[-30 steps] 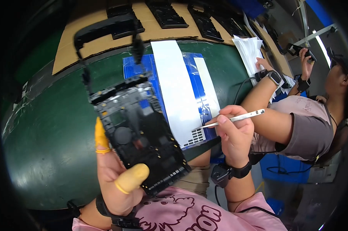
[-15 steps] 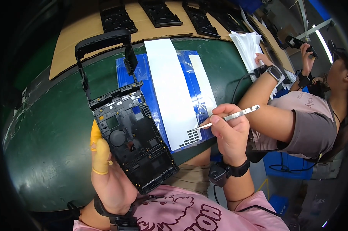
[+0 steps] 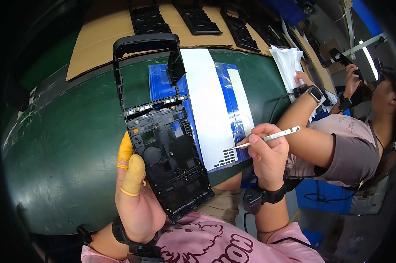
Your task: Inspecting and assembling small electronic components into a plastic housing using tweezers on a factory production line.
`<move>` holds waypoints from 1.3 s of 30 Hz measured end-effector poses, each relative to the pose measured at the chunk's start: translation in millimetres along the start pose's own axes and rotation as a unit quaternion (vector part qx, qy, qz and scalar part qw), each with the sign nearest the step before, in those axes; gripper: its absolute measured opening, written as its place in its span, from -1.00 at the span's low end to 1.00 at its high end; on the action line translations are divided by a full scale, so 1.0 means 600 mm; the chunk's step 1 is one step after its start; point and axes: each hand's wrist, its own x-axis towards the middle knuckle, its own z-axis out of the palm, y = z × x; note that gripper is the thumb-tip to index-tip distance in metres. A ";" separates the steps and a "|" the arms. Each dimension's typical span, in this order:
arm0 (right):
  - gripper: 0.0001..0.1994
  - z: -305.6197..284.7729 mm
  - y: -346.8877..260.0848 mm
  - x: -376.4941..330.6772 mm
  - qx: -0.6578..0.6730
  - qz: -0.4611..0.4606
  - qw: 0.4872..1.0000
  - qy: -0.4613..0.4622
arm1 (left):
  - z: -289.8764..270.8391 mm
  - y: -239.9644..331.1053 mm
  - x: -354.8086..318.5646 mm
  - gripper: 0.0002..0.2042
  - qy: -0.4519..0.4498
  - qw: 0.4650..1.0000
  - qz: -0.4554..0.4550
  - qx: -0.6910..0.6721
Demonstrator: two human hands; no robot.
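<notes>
My left hand [image 3: 139, 193], with yellow finger cots on the thumb and a finger, is closed around the side of a black plastic housing [image 3: 169, 158]. The housing is tilted and has an open frame at its far end. Between the thumb and fingers of my right hand [image 3: 270, 153] is a pair of metal tweezers [image 3: 274, 135]. The tweezers' tip is at small black adhesive pieces [image 3: 228, 157] on a white backing sheet [image 3: 206, 105]; whether it grips one is too small to tell. The sheet lies over a blue corrugated board [image 3: 158, 83].
Several black housings [image 3: 198, 19] lie on cardboard [image 3: 114, 41] along the far side of the green table [image 3: 75, 131]. To the right sits a co-worker [image 3: 334, 140], one hand by white paper sheets [image 3: 288, 61], the other raised with a black part.
The view has shifted, so most things appear farther right. My left hand still holds the housing, now turned slightly more upright. The tweezers' tip stays by the black pieces.
</notes>
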 end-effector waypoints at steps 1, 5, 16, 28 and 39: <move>-0.85 0.001 -0.001 0.000 0.004 -0.001 1.000 -0.001 | 0.001 0.001 -0.001 -0.58 0.005 1.000 0.001 0.001; -0.85 -0.001 0.001 0.001 0.008 0.009 1.000 -0.005 | -0.001 0.000 -0.001 -0.59 0.009 1.000 0.007 -0.008; -0.85 0.019 -0.030 -0.013 0.037 0.000 0.999 -0.031 | -0.002 -0.005 -0.001 -0.59 0.014 1.000 -0.005 -0.018; -0.81 0.137 -0.037 -0.041 0.067 0.025 0.982 -0.177 | -0.002 0.000 -0.005 -0.57 0.017 1.000 -0.014 0.021; -0.84 0.142 -0.026 -0.047 0.096 0.006 0.985 -0.143 | -0.006 0.004 -0.008 -0.57 -0.005 1.000 -0.012 -0.003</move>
